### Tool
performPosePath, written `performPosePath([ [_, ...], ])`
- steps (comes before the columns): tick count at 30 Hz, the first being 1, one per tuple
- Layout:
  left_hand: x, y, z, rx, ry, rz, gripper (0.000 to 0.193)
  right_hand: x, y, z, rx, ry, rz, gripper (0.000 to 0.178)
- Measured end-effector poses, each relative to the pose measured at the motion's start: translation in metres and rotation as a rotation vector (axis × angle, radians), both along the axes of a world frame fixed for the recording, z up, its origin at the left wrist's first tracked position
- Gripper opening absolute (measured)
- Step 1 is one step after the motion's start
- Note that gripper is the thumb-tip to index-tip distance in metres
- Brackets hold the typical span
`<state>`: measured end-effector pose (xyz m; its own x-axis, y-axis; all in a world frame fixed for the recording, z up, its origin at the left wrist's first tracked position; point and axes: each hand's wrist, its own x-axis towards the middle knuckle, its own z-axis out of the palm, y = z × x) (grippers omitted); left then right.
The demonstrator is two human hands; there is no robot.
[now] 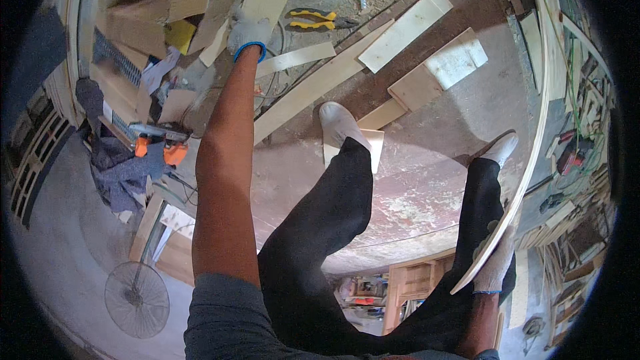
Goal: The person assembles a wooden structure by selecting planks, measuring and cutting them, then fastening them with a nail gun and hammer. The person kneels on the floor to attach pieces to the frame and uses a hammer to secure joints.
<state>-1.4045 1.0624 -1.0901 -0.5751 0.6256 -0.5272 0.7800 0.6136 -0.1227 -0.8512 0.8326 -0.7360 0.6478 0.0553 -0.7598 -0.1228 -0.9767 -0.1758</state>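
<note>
Remotely I log yellow-and-black pliers [313, 26] lying handles apart, orange-gripped tool [175, 154] beside rumpled dark cloth [123, 183] at left — round fan [137, 299] below, red object [571, 159] over at right.
</note>
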Motion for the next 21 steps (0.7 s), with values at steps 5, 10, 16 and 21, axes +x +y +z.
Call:
performPosePath([
  [5,-0.003,-0.009,-0.004,0.223,0.205,-0.199,0.086,-0.024,0.025,-0.002,0.058,-0.02,0.02,0.042],
  [10,-0.029,-0.018,0.024,0.299,-0.152,-0.292,0.05,-0.024,0.031,0.0,0.106,0.025,0.003,0.046],
  [16,0.108,-0.046,0.075,0.432,-0.496,-0.724,0.027,-0.022,0.031,0.002,0.102,0.032,-0.055,0.049],
  [21,0.289,-0.086,0.06,0.34,-0.748,-0.478,0.031,-0.011,0.043,0.016,0.078,0.112,-0.072,0.051],
])
